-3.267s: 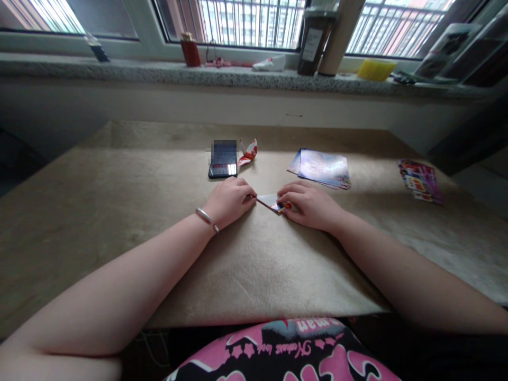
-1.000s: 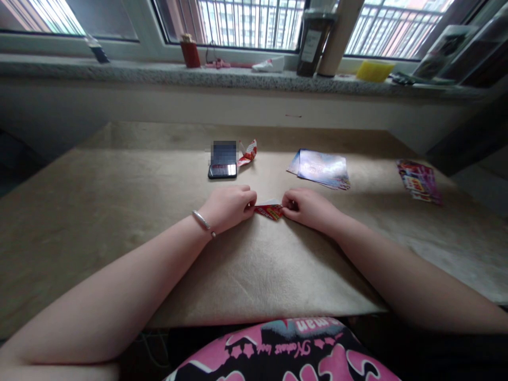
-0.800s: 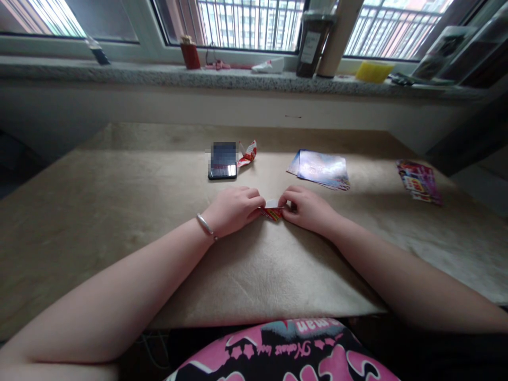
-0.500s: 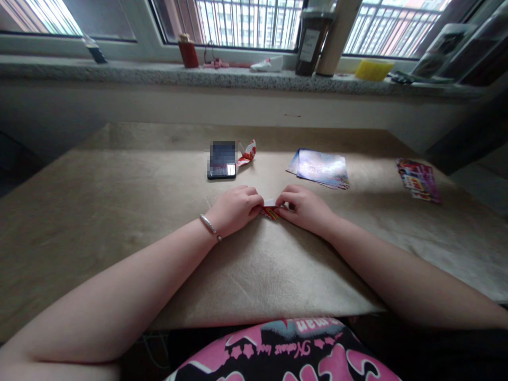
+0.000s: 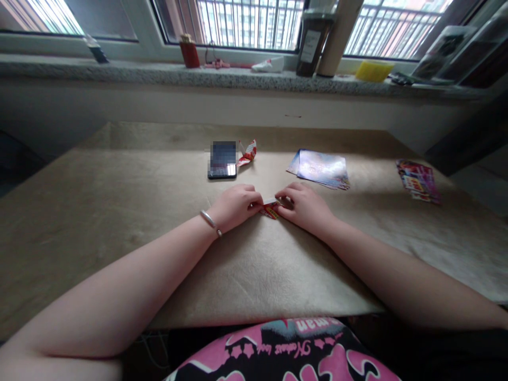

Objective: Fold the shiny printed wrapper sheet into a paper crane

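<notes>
Head view: both hands over the middle of the table, a small folded paper between them. Paper is red and yellow on the near face, with a white strip along the far edge. Sits low over the tabletop; can't tell if it's resting flat.

Left hand: thumb and index pinched on the paper's left end, other fingers curled. Silver bracelet on that wrist.

Right hand: thumb at the paper's right end, index arched above it with a gap under the arch, rest of the fingers bent. Can't tell whether it's clamped on the paper or just touching.

Far of the left hand: black phone, far part pixelated. Red-and-white folded piece just right of the phone, points sticking up.

Far of the right hand: stack of glossy sheets, slightly fanned, glare on top. Well off to the far right: red-purple cards, overlapping.

Windowsill past the table, left to right: small dark bottle, red lighter, pink item, crumpled white piece, dark labelled jar, tan cylinder beside it, yellow block.

Near edge: black-and-pink printed shirt.
</notes>
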`<state>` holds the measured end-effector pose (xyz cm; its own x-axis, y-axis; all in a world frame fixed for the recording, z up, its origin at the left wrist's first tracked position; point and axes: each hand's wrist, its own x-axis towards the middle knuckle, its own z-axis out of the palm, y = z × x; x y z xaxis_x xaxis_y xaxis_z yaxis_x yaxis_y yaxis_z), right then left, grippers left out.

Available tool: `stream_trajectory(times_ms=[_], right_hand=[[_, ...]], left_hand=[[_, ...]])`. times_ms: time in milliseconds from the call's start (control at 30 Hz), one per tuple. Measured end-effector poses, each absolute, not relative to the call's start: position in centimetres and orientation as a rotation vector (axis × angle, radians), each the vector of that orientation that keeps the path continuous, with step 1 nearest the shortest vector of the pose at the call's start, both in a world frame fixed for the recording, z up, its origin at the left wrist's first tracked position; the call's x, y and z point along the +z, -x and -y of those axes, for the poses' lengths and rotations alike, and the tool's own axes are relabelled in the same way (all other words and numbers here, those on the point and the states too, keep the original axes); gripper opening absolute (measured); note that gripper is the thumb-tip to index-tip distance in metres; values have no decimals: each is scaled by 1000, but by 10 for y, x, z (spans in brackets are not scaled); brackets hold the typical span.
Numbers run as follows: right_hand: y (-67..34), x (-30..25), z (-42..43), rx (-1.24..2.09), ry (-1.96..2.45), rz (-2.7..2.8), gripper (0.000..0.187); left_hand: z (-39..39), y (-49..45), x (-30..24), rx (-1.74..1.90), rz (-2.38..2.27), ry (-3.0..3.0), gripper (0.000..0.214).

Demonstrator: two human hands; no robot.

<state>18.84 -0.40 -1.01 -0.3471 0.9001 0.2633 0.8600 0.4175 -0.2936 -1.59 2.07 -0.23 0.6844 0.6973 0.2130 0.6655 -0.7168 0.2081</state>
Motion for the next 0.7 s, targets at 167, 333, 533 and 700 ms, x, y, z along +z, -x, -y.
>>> stream_trajectory(times_ms=[167, 333, 533, 700], right_hand=[[-191, -13, 1, 209, 1435, 2287, 22], [-189, -14, 1, 296, 1359, 2212, 15], [-187, -15, 1, 363, 1319, 2261, 3], [-185, -13, 2, 258, 1289, 2360, 10]], left_hand=[[-22, 16, -6, 506, -1133, -2719, 10], [-23, 16, -11, 613, -1132, -2661, 25], [-23, 16, -9, 538, -1041, -2732, 8], [-23, 15, -7, 514, -1024, -2761, 9]])
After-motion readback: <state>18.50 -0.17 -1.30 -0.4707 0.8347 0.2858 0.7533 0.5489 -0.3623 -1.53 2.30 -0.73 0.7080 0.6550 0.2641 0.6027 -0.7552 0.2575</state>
